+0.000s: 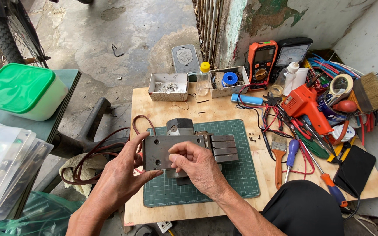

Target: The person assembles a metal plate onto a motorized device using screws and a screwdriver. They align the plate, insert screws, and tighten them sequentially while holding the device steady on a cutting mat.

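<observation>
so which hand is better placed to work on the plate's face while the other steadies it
Right, probably. The right hand has fingertips already on the plate face, while the left hand cups its left edge, steadying it.

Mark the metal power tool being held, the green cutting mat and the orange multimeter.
metal power tool [162,150], head view, on its flat grey base plate.
green cutting mat [241,175], head view, bare right part.
orange multimeter [262,59], head view, on its front face.
</observation>
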